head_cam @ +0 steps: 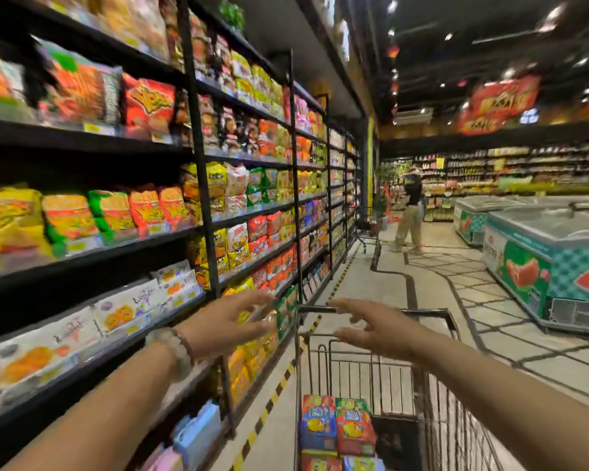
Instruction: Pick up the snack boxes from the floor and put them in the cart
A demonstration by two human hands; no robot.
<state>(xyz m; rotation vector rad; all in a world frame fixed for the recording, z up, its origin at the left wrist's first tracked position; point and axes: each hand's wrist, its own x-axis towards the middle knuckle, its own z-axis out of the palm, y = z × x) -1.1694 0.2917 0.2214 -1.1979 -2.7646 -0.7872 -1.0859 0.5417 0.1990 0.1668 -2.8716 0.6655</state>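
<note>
Both of your arms reached forward over the cart (pixel 374 311), which stood near you at the bottom centre of the view with its far rim just beyond your fingertips. Your left hand (pixel 228 322) was spread wide, fingers fanned toward the far end of the aisle, and it gripped nothing; a pale bracelet (pixel 181 351) sat on that wrist. Your right hand (pixel 374 326) was likewise splayed, palm turned inward and empty, hovering just above the cart's far rim without clearly touching it.

The snack boxes (pixel 337 426) already lay in the cart's near left corner, stacked flat side by side: one blue-fronted, one red-fronted beside it on the right, with more edges showing below them. A dark item lay to their right in the basket; you could not tell what it was.

Tall shelves (pixel 198 185) packed with bagged snacks ran along your left. Chest freezers (pixel 551 246) stood on the far right, and another person (pixel 410 212) stood well off down the aisle beside a second cart.
</note>
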